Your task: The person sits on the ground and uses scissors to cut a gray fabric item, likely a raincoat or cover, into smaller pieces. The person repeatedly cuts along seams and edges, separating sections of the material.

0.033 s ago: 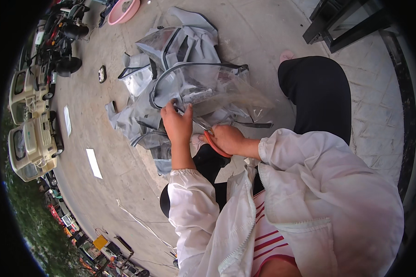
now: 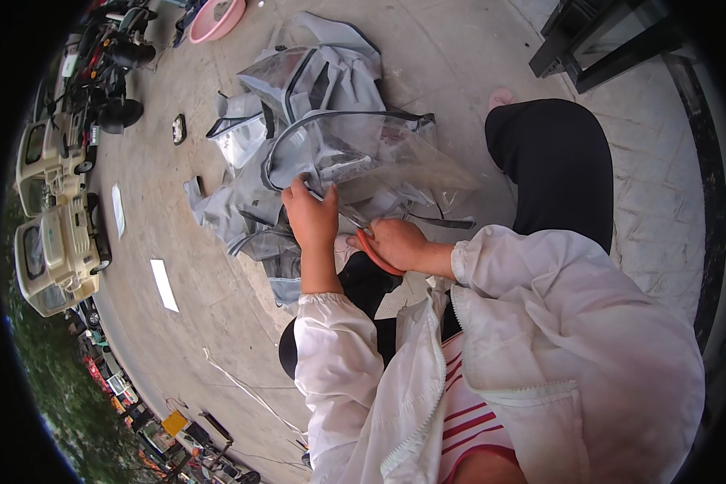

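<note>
A heap of grey fabric with clear plastic panels and dark edging, a sheet cover (image 2: 331, 81) by its look, lies spread on the ground before me. My left hand (image 2: 310, 216) pinches the near edge of its clear plastic, fingers closed on the dark trim. Orange-handled scissors (image 2: 377, 254) are gripped in my right hand (image 2: 399, 242), just right of the left one. Their blades point up and left toward the sheet at my left fingertips. How far the blades are apart is hard to make out.
A pink basin (image 2: 210, 36) stands beyond the heap at top left. White sheets (image 2: 164, 285) and a small dark-rimmed object (image 2: 178, 129) lie on the ground. Parked beige vehicles (image 2: 52, 250) and motorcycles (image 2: 121, 81) line the left. A black metal frame (image 2: 573, 60) stands at upper right.
</note>
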Available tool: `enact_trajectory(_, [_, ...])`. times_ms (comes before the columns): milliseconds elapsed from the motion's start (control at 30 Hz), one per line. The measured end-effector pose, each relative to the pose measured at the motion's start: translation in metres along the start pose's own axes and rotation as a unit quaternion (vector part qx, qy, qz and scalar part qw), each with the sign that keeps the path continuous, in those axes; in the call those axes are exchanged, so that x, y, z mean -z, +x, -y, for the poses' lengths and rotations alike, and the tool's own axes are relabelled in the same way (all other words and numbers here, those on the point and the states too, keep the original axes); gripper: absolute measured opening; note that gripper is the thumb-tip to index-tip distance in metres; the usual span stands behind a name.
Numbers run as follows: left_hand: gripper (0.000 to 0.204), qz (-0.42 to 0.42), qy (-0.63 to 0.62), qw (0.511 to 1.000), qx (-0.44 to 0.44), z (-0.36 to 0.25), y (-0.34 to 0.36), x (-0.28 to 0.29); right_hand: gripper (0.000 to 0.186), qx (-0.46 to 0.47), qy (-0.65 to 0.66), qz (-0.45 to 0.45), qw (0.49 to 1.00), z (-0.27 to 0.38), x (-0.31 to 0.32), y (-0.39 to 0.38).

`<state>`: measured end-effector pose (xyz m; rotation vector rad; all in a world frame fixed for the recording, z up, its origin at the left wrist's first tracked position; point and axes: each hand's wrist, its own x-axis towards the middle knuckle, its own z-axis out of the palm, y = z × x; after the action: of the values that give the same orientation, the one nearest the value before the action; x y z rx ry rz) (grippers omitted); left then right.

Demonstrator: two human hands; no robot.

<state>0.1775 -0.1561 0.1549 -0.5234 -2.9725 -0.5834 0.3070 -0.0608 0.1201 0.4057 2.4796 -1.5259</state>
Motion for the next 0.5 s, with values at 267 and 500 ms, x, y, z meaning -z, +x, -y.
enact_trajectory(267, [0.032, 0.054, 0.044, 0.995, 0.073, -0.006, 0.004, -0.002, 0.07, 0.005, -0.022, -0.006, 1.0, -0.01, -0.005, 0.0])
enact_trajectory(500, [0.021, -0.008, -0.023, 0.997, 0.08, 0.017, 0.001, -0.014, 0.069, -0.01, -0.024, -0.006, 1.0, -0.012, -0.007, 0.001])
